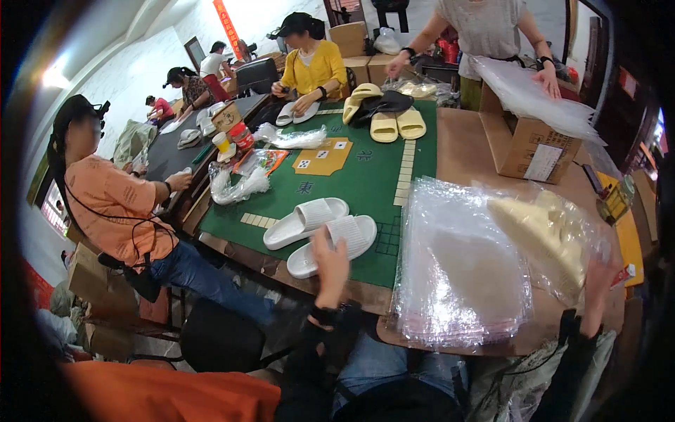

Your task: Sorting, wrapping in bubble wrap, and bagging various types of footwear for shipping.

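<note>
A pair of white ribbed slide sandals (316, 213) lies side by side on the green game mat (373, 179). Over the nearer sandal is my left hand (332, 269), fingers apart and holding nothing; whether it touches the sandal I cannot tell. On the right, my right hand (599, 285) grips the edge of a clear bag (594, 235) with pale yellow slides (545, 235) inside. Both this hand and the bag are blurred, and the fingertips are partly hidden. A stack of clear plastic bags (460, 271) lies flat between my hands.
Yellow and black slides (394, 116) sit at the mat's far side. Bundled clear strips (239, 184) and a red jar (241, 133) are at its left. Beyond the brown table stands a cardboard box (538, 144) under plastic sheets. Co-workers stand or sit around; a black chair (221, 334) is below left.
</note>
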Demonstrator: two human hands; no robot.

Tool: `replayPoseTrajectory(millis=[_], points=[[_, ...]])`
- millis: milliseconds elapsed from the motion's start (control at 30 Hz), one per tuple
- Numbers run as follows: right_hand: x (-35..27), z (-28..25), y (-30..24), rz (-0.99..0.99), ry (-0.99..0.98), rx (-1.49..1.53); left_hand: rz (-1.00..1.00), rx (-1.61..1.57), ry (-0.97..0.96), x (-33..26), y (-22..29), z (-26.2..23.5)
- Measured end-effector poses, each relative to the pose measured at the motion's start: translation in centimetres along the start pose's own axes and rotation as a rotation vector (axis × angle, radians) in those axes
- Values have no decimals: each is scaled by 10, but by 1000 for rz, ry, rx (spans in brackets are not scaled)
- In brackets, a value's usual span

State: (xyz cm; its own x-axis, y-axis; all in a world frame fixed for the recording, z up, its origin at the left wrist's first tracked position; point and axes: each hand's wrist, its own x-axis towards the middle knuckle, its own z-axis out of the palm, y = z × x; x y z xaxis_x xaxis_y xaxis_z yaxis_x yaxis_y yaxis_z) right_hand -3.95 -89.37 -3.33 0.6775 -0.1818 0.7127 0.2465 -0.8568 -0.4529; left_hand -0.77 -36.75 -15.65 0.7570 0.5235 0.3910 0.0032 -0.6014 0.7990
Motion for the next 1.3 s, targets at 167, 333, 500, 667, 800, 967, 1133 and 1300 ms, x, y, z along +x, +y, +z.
replayPoseTrajectory(millis=[167, 333, 500, 667, 800, 967, 1133, 1300], points=[[54, 3, -2, -318, 157, -330, -59, 518, 96, 51, -120, -10], [40, 29, 29, -57, -102, -325, -82, 301, -139, 67, -112, 3], [-14, 51, -19, -54, -263, -216, -50, 340, -86, 56, -78, 2], [-58, 56, -71, -163, -456, 115, -93, -92, 200, 45, -17, -17], [-74, 62, -99, -43, -761, 368, -223, -544, -155, -3, 66, -5], [-102, 58, -123, 273, -921, 1111, -326, -773, -555, -79, 136, 21], [-120, 55, -116, 396, -704, 762, -370, -876, -706, -140, 157, 39], [-89, 55, -53, 809, -469, 958, 422, -326, -959, -167, 154, 54]])
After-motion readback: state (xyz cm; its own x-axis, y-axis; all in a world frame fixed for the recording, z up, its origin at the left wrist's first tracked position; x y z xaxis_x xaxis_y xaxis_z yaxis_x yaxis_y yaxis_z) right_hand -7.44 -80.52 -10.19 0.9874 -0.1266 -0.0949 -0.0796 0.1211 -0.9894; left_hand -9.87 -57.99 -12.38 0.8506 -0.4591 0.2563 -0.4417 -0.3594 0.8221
